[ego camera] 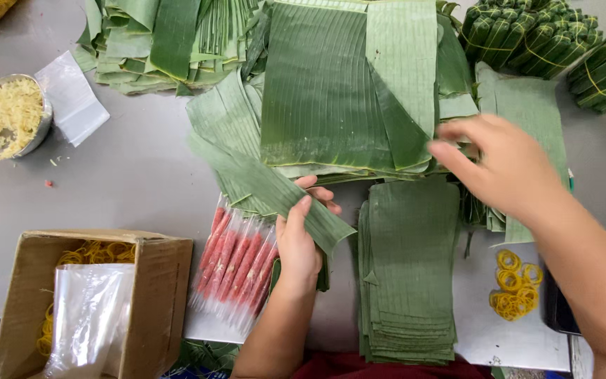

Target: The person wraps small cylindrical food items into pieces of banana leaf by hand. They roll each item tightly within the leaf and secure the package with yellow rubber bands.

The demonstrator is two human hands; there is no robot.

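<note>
Seen from above, a grey table (128, 168) is covered with stacks of cut banana leaves (345, 84), a cardboard box (156, 281) and yellow rubber bands (513, 284). The left hand (297, 242) is closed around a long leaf strip (268, 186), beside plastic-wrapped red sausages (236, 263). The right hand (503, 165), blurred with fingers loosely spread, hovers over the leaf stacks; whether it touches them is unclear.

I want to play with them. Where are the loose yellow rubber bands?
In the head view, the yellow rubber bands lie low on the right, beside the neat leaf stack, under the right forearm.
</note>
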